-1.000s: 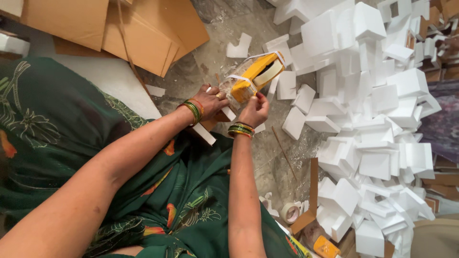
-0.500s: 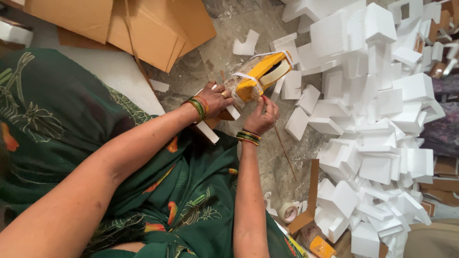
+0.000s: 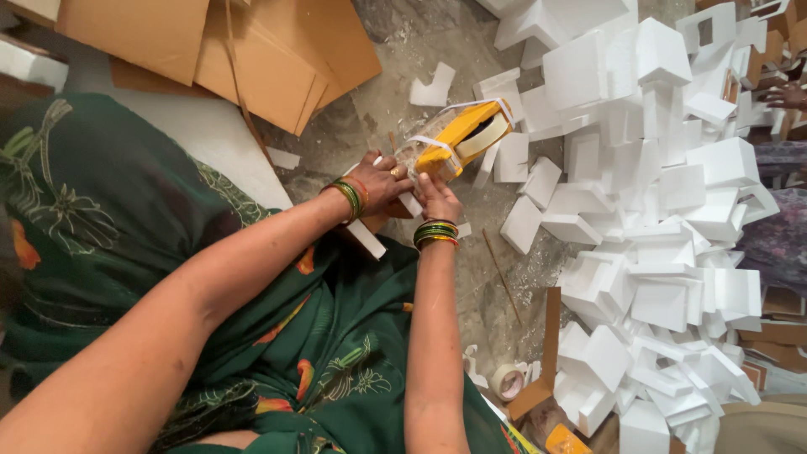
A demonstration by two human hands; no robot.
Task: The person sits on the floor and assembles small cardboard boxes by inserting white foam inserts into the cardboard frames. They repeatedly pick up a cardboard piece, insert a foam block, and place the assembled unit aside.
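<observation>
While gripped by hands (image 3: 412,187): bagged yellow item (image 3: 458,139).

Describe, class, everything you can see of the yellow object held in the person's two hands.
The yellow object looks like hard plastic inside a clear wrap, with white foam pieces fitted at its ends. It lies tilted above the grey floor, its far end pointing towards the foam pile. The left hand grips its near end from the side; the right hand presses it from below.
</observation>
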